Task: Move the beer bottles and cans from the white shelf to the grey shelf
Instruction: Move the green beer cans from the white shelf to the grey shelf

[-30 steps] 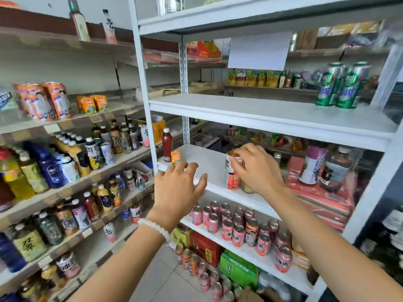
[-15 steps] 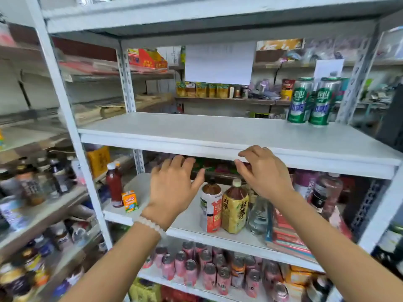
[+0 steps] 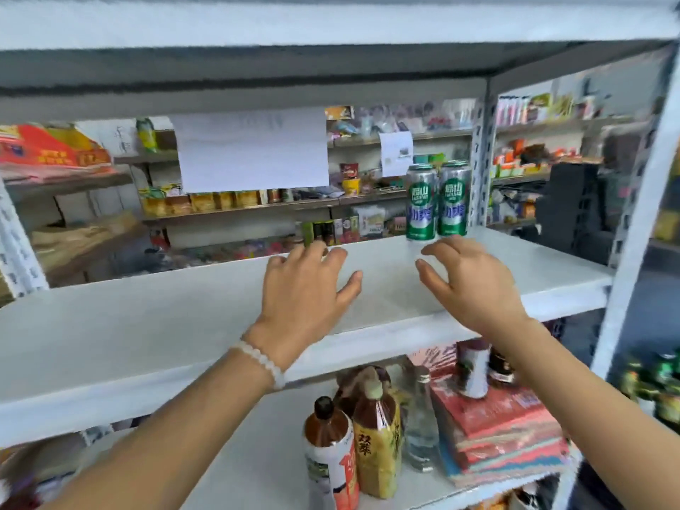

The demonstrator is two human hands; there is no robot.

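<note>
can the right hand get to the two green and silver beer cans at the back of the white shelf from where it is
Probably yes. The open right hand hovers over the white shelf board just in front of the two green and silver beer cans, and only bare shelf shows between them.

A small shop: white shelf point(image 3: 147, 336) racks stocked with drink bottles point(image 3: 375, 436), cans point(image 3: 438, 204), snacks.

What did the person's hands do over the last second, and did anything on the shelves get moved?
Both hands rose from the lower shelf to the board above. The right hand let go of the bottle it was setting down a second ago and now reaches, open and empty, toward the two green cans. The left hand hovers open over the white shelf. The cans have not moved.
</note>
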